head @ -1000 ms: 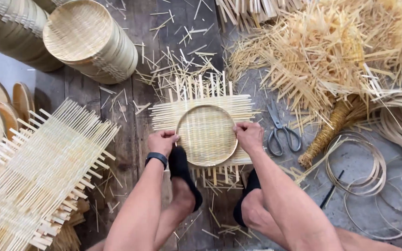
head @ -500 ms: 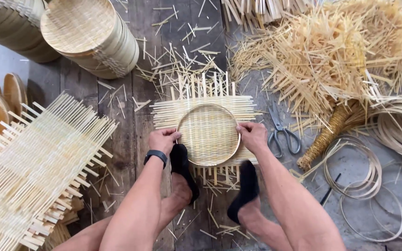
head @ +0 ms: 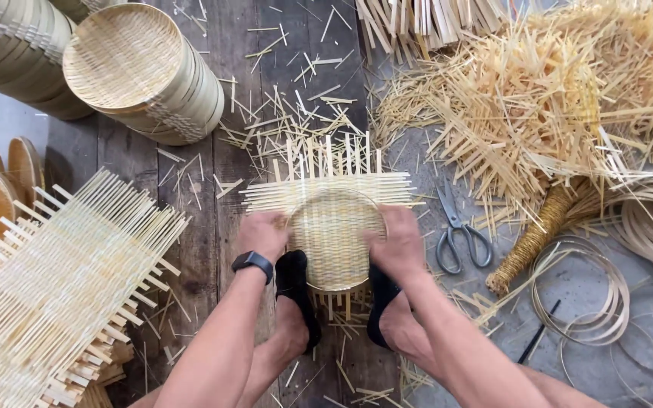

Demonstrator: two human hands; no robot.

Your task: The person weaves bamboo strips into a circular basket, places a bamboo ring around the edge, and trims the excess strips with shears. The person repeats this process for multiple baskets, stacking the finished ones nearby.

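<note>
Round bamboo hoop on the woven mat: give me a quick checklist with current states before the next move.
1. Left hand on the left edge of the round bamboo hoop: ok.
2. Right hand on the hoop's right edge: ok.
3. Hoop lying inside the square woven bamboo-strip mat, loose strip ends sticking out past it: ok.
4. Both feet in black socks at the mat's near edge: ok; whether they pin it, cannot tell.
5. Grey metal scissors lying apart, right of the mat: ok.
6. Hoop seated evenly all round: cannot tell.
</note>
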